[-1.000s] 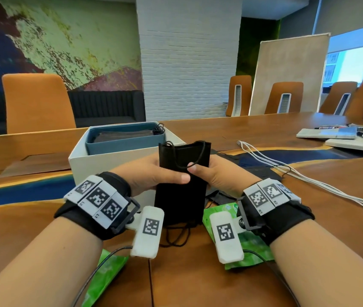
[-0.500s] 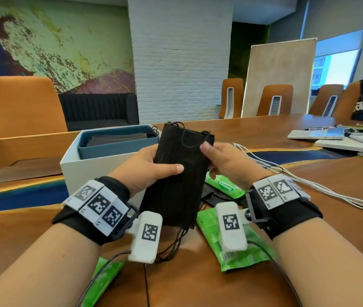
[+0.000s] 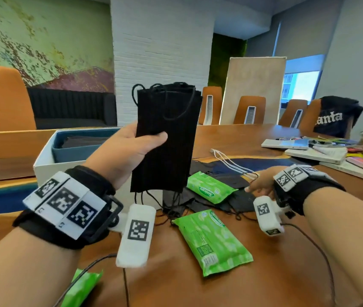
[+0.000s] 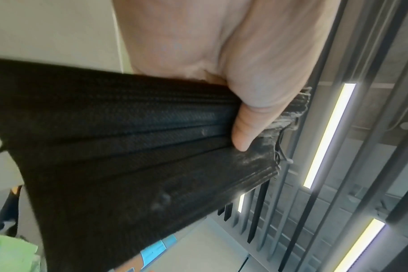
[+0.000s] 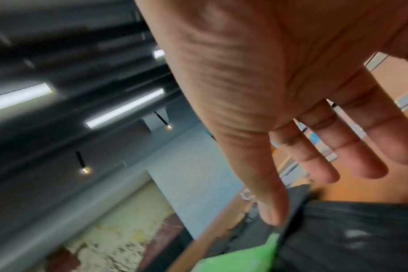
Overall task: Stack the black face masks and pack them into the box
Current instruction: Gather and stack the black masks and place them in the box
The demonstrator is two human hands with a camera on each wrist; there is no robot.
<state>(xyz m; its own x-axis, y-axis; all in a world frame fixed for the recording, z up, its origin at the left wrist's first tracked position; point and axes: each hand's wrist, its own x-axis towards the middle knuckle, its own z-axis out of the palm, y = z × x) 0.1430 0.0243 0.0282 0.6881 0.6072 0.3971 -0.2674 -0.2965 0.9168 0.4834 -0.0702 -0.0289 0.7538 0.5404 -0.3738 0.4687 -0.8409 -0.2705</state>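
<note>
My left hand [image 3: 132,147] holds a stack of black face masks [image 3: 165,138] upright in the air, thumb across its front; in the left wrist view the thumb [image 4: 252,114] presses on the stack [image 4: 128,147]. Ear loops dangle from its top and bottom. My right hand [image 3: 261,181] hovers low over loose black masks [image 3: 240,199] lying on the table, fingers [image 5: 314,152] spread and straight, holding nothing. A black mask [image 5: 349,239] lies just beneath them. The white box [image 3: 43,167] with a blue inner tray [image 3: 74,149] stands at left behind my left hand, dark masks inside.
Green wipe packets [image 3: 212,240] [image 3: 207,187] lie among the loose masks, another [image 3: 81,289] at the near left. White cables [image 3: 231,162] run across the wooden table [image 3: 242,138]. Books and papers [image 3: 322,151] sit at far right. Orange chairs line the far side.
My right hand let go of the stack and dropped right to the loose masks on the table. The left hand raised the stack higher, holding it alone.
</note>
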